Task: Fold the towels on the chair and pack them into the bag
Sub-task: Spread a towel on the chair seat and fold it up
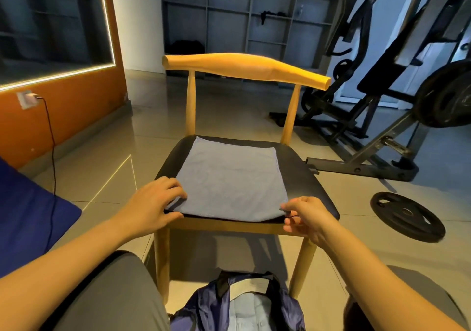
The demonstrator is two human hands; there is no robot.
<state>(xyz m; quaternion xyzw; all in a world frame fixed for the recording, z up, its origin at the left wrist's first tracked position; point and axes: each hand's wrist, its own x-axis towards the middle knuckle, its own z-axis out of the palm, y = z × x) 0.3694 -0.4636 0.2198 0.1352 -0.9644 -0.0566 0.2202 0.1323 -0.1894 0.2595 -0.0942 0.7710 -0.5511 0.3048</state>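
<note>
A light blue towel (229, 180) lies flat on the black seat of a wooden chair (305, 177). My left hand (153, 203) rests at the towel's near left corner, its fingertips curled over the edge. My right hand (305, 216) pinches the near right corner between thumb and fingers. On the floor between my knees stands an open dark blue bag (237, 307) with light blue cloth showing inside.
A black weight plate (407, 216) lies on the tiled floor to the right. Gym machines (397, 83) stand behind it. An orange wall (63, 111) with a socket and a hanging cable is at the left. A blue cushion (28, 216) sits at my left.
</note>
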